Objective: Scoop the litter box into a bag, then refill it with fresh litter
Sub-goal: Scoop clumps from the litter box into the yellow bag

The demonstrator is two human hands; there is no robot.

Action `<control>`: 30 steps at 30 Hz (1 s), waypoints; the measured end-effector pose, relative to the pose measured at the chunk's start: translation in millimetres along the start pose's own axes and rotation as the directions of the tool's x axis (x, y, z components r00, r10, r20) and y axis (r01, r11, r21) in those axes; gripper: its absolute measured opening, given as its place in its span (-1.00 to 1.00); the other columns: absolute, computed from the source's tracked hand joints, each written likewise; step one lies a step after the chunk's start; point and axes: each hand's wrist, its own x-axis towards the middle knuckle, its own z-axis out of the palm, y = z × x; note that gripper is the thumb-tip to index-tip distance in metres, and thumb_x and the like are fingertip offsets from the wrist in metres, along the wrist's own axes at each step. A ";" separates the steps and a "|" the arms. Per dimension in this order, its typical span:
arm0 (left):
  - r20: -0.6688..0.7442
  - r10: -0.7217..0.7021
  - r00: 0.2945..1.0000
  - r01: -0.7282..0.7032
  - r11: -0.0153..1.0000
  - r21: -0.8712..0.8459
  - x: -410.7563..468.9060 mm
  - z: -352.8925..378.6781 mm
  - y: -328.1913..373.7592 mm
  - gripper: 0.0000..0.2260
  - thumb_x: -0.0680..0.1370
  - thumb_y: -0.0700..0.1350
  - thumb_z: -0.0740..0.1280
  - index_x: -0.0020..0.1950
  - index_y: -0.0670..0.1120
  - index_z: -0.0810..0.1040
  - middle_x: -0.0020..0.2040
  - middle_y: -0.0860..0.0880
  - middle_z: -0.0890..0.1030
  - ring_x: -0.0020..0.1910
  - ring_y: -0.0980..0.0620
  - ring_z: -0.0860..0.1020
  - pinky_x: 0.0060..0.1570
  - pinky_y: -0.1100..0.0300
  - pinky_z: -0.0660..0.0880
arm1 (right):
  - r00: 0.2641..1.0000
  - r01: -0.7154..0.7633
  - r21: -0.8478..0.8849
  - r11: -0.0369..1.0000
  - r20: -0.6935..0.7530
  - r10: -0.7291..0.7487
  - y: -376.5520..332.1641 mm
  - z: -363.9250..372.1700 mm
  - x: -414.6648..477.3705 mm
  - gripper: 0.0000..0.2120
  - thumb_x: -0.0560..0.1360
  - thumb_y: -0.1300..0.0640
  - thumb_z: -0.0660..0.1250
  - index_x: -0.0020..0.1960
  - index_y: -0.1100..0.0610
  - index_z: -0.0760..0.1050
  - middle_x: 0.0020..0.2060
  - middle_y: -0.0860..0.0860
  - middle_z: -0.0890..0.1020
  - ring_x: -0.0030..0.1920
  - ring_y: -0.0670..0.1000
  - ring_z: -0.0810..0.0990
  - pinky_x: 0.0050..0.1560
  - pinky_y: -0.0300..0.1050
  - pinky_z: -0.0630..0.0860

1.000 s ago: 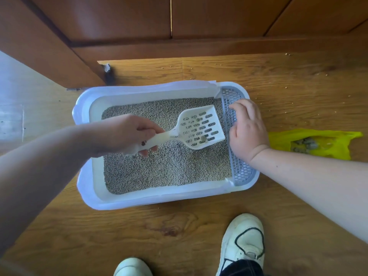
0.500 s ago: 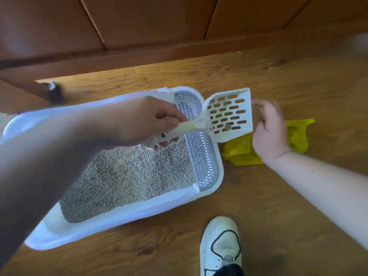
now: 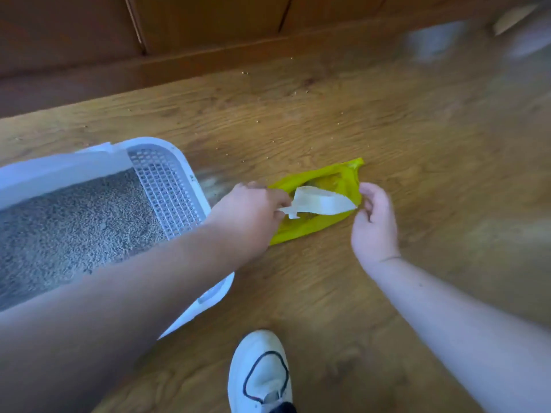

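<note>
A white litter box [image 3: 167,144] with grey litter [image 3: 68,222] and a grid step at its right end lies on the floor at the left. To its right lies a yellow bag [image 3: 301,231], mouth open. My left hand [image 3: 250,216] grips the handle of a white slotted scoop [image 3: 319,202], which is turned over above the bag's opening. My right hand [image 3: 374,222] pinches the bag's right edge and holds it open. Dark clumps show inside the bag.
Loose litter grains are scattered on the wooden floor [image 3: 298,129] behind the bag. A wooden cabinet base [image 3: 208,55] runs along the back. My white shoe [image 3: 262,374] stands at the bottom. Blurred pale objects [image 3: 432,37] lie at the far right.
My left hand carried the scoop from over the litter box rightward to the bag and tipped it over. My right hand left the box's grid and took hold of the bag's edge.
</note>
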 end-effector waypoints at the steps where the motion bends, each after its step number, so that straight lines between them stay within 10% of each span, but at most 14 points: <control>1: -0.038 0.033 0.999 -0.030 0.998 0.056 -0.2 5.4 -1.7 -0.75 0.61 -0.03 0.23 0.27 0.14 0.54 0.13 -0.03 0.54 0.15 -0.10 0.46 0.10 0.00 0.50 | 1.000 -0.002 0.007 1.000 -0.002 0.002 0.9 1.3 -2.9 -0.49 0.39 0.29 0.09 0.32 0.19 0.45 0.21 0.05 0.50 0.24 0.07 0.50 0.32 -0.09 0.40; 6: -0.075 0.090 0.993 -0.074 0.978 0.193 -6.2 8.7 -13.1 -0.77 0.61 -0.04 0.23 0.25 0.10 0.53 0.13 -0.03 0.50 0.13 -0.14 0.41 0.06 -0.08 0.51 | 0.998 0.056 -0.025 0.998 0.015 -0.055 -0.8 6.7 -7.5 -0.52 0.42 0.37 0.14 0.32 0.20 0.46 0.21 0.08 0.51 0.25 0.11 0.49 0.33 0.08 0.42; 9: -0.058 0.031 0.998 -0.028 0.999 0.046 -13.3 -3.3 -20.3 -0.77 0.63 -0.01 0.20 0.27 0.12 0.51 0.13 -0.01 0.53 0.16 -0.10 0.46 0.11 -0.01 0.50 | 0.998 0.066 -0.001 0.998 0.020 -0.066 -11.0 9.0 -3.1 -0.52 0.42 0.32 0.12 0.31 0.16 0.45 0.23 0.06 0.51 0.27 0.09 0.49 0.36 0.07 0.41; 15: -0.021 -0.169 0.985 0.153 0.934 -0.324 -50.3 -74.7 -55.9 -0.79 0.64 -0.06 0.18 -0.04 0.05 0.60 -0.39 0.01 0.59 -0.49 0.14 0.54 -0.51 0.36 0.39 | 0.989 0.150 0.094 0.984 -0.010 -0.150 -54.0 33.3 5.7 -0.68 0.58 0.32 0.12 0.28 0.17 0.46 0.20 0.05 0.52 0.19 -0.15 0.45 0.27 -0.45 0.30; 20: 0.144 -0.188 0.972 0.235 0.826 -0.513 -112.2 -134.7 -123.5 -0.78 0.63 -0.03 0.26 -0.12 0.00 0.66 -0.37 -0.06 0.61 -0.47 0.03 0.49 -0.43 0.20 0.44 | 0.956 0.238 0.130 0.963 0.146 -0.256 -104.5 82.9 -4.0 -0.66 0.61 0.19 0.11 0.34 0.03 0.44 0.25 -0.06 0.52 0.28 -0.12 0.47 0.35 -0.26 0.35; 30: 0.212 -0.454 0.866 0.499 0.743 -0.445 -236.5 -163.1 -222.1 -0.91 0.61 -0.16 0.30 0.00 0.02 0.57 -0.35 0.04 0.68 -0.57 0.18 0.46 -0.52 0.30 0.37 | 0.595 0.671 -0.022 0.741 0.613 -0.521 -196.5 173.7 -64.9 -0.51 0.63 0.18 0.11 0.55 0.10 0.21 0.55 -0.02 0.23 0.56 -0.04 0.12 0.57 -0.02 0.05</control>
